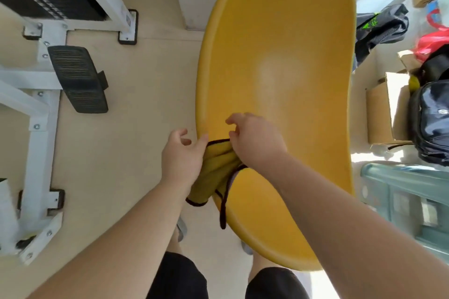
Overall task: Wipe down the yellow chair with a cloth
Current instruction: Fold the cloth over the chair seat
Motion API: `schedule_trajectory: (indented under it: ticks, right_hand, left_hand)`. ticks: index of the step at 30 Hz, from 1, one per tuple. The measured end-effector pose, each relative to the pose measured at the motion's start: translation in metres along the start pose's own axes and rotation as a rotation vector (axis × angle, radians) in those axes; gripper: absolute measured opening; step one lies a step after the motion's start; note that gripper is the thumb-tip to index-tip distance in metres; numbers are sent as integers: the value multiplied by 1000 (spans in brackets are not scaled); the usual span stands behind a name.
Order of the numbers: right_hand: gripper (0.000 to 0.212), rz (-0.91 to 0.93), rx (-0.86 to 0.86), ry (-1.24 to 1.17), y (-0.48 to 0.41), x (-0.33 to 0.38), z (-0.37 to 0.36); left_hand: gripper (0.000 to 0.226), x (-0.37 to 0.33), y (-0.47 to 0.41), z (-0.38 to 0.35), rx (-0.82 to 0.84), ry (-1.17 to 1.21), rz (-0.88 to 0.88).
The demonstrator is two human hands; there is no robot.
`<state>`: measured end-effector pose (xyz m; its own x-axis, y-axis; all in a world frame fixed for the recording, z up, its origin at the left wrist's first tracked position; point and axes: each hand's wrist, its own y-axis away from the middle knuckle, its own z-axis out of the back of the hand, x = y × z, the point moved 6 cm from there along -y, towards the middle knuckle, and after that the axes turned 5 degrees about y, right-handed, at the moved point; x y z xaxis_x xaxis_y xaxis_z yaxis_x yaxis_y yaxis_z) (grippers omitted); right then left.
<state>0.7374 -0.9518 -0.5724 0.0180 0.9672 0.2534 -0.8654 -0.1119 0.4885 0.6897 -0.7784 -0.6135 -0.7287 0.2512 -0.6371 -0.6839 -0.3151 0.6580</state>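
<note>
The yellow chair (274, 60) fills the middle of the head view, its smooth moulded seat facing me with a pale worn patch near the centre. A yellow cloth (216, 170) with a dark trim lies draped over the chair's left rim. My left hand (182, 153) rests against the cloth at the rim, thumb on the seat edge, fingers loosely curled. My right hand (252, 141) sits on top of the cloth, fingers bent and pinching its upper fold. Part of the cloth is hidden under both hands.
A white metal frame (41, 109) with a black pedal (77, 77) stands on the floor to the left. On the right are cardboard boxes (388, 109), black bags (430, 119), a red bag (432, 41) and a translucent green stool (408, 192). My legs are below.
</note>
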Motion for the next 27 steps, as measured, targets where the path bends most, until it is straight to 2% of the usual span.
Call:
schedule_trajectory:
  ticks: [2,4,6,9,11,13,17,22,27]
  right_hand:
    - [59,115,-15,191,-29,8,20]
    - [85,287,31,421,-51,24,26]
    - [97,444,93,602,-67,40,23]
    - [83,534,139,692,-88,56,21]
    - [67,561,139,683,-99,58,24]
    - [63,612,131,696,-104,56,24]
    - [59,638,99,708,-113,48,21]
    - [57,501,12,618,-142,53,39]
    - [46,308,-123,519,-179,45,63]
  left_hand:
    - [64,12,16,-8,43,40,4]
    - [49,12,20,-17,77,37,3]
    - [40,7,13,-19,41,48,32]
    - [37,6,2,-18,8,59,52]
    - [34,7,6,-22,54,-94,-3]
    - [40,11,11,-27,47,-212,-74]
    - [23,6,2,-25,17,-237,-142]
    - [17,-26,-41,2,98,-297,-269]
    - [16,-86,-104,23,206,-498,-382]
